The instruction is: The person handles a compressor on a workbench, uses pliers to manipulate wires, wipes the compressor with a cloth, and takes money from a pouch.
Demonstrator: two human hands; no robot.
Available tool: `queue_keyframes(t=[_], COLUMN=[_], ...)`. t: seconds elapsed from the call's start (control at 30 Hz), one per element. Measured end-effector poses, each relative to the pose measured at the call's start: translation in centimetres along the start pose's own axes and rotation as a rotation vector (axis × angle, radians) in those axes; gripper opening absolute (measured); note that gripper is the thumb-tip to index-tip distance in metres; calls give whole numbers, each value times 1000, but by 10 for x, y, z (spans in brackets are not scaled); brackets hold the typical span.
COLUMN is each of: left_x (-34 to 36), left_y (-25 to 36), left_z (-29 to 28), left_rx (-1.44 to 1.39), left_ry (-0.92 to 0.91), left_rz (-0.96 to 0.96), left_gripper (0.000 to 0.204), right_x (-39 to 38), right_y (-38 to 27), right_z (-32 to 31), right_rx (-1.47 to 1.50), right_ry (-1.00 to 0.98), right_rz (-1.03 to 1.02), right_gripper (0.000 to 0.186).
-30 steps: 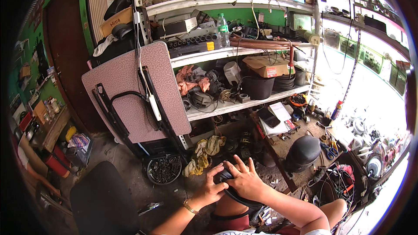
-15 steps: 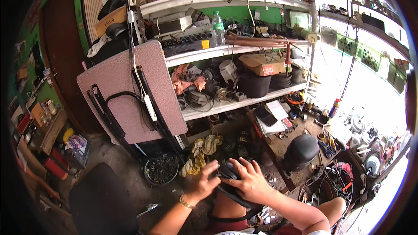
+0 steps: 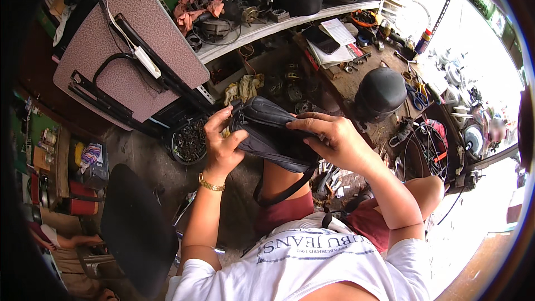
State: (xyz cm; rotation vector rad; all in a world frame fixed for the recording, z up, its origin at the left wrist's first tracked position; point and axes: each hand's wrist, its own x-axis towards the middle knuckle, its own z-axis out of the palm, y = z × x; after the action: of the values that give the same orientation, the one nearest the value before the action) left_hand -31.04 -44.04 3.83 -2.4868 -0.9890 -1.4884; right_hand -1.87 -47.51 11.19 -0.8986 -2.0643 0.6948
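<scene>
A black zippered bag is held over my lap, its mouth parted along the zip and its dark inside partly showing. My left hand grips the bag's left end, thumb in front and fingers behind. On the upper right edge, beside the zip, my right hand pinches the fabric between thumb and fingers. A black strap hangs from the bag across my thigh. What lies inside the bag is too dark to make out.
To the right, a wooden bench bears a black domed metal canister, blue-handled scissors, papers and cables. A folded table leans at the left, above a tub of small parts. A black chair stands lower left.
My view has tipped downward. The bag is higher in the picture and its opening now shows. My hands have moved from its top to grip its left end and right edge.
</scene>
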Motion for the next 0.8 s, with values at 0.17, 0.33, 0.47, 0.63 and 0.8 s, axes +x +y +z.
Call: queue_keyframes(t=[0.17, 0.33, 0.47, 0.63, 0.8], left_x=[14, 9, 18, 14, 19], left_y=[34, 32, 41, 20, 6], left_z=[-6, 1, 11, 13, 9], left_rx=[-4, -23, -37, 7, 123], left_ry=[-57, 15, 23, 44, 102], left_rz=[-14, -55, -2, -52, -158], left_gripper=[44, 36, 28, 28, 30], right_x=[-3, 19, 51, 67, 35], right_y=[0, -12, -11, 17, -12], right_z=[5, 17, 43, 45, 7], right_rx=[-152, -637, -819, -546, -680], right_ry=[43, 143, 90, -48, -345], right_rz=[31, -176, -152, -116, -89], right_gripper=[45, 31, 24, 23, 22])
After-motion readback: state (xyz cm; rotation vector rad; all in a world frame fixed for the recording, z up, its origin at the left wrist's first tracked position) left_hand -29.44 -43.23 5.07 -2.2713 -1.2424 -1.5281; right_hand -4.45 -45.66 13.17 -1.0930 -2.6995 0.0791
